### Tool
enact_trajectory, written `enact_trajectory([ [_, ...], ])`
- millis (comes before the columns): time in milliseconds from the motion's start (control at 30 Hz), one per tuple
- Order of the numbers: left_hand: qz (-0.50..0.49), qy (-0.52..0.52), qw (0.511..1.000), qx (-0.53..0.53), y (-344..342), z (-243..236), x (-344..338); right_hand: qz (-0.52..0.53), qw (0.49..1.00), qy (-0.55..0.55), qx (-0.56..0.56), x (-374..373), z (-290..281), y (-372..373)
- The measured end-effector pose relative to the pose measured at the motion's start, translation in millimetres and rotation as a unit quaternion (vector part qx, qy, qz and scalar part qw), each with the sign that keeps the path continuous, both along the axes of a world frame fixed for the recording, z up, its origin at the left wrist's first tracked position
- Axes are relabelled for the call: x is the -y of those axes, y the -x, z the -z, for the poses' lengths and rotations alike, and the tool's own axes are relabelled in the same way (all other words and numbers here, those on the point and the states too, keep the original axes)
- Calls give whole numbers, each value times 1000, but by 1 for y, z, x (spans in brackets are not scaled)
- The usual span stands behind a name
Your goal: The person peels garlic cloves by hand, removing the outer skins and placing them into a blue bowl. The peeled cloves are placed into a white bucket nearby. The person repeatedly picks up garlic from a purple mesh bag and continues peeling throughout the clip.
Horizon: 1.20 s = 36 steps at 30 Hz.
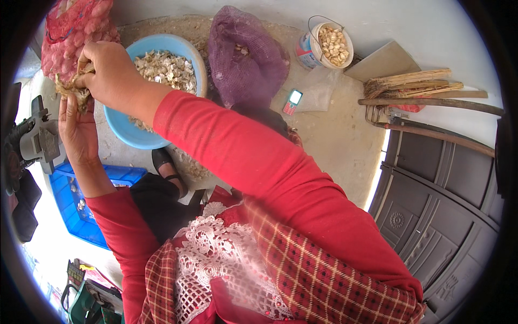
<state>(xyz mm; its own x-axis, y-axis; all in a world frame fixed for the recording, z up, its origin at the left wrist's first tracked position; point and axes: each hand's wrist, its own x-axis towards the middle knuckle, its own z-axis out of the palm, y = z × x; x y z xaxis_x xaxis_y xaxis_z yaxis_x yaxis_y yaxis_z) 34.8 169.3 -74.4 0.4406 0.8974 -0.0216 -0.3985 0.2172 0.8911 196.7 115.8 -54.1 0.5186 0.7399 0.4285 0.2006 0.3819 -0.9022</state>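
Note:
Both my hands are raised at the far left, beside a red mesh bag (75, 43) full of pale, rounded bulbs that look like garlic. My right hand (110, 73) reaches across from the right, its fingers pinched on a dry, tan, fibrous clump (75, 90). Below it, my left hand (78, 127) points upward with its fingertips closed on the same clump. Whether the clump is still joined to the bag I cannot tell. Just right of my hands stands a light blue basin (202, 67) holding papery, whitish garlic skins (167, 70); my right forearm covers part of it.
A purple mesh sack (243, 59) slumps behind the basin. Farther right are a white bucket (334, 46) of peeled cloves, a mobile phone (293, 101) on the floor and a straw bundle (410, 83). A blue crate (81, 216) lies near left; a grey door (437, 200) stands right.

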Motion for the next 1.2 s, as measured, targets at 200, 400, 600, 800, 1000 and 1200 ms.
enact_trajectory([
  [200, -4, 26, 999, 24, -3, 2, 6, -32, 996, 60, 50, -2, 4, -1],
  [400, 17, 80, 994, 73, 2, 4, 3, -61, 992, 3, 113, -4, 9, 2],
  [600, -11, 37, 998, 50, 1, 6, -1, -23, 999, 22, 32, 1, 0, 7],
  [800, -18, 51, 997, 51, 4, 5, 2, -59, 997, 31, 42, 3, 0, 11],
  [1000, -5, 55, 997, 58, 4, 6, 4, -89, 996, 8, -15, -1, 7, 16],
  [1200, 1, 83, 992, 90, 4, 8, 1, -71, 997, 7, -16, -2, 9, 21],
])
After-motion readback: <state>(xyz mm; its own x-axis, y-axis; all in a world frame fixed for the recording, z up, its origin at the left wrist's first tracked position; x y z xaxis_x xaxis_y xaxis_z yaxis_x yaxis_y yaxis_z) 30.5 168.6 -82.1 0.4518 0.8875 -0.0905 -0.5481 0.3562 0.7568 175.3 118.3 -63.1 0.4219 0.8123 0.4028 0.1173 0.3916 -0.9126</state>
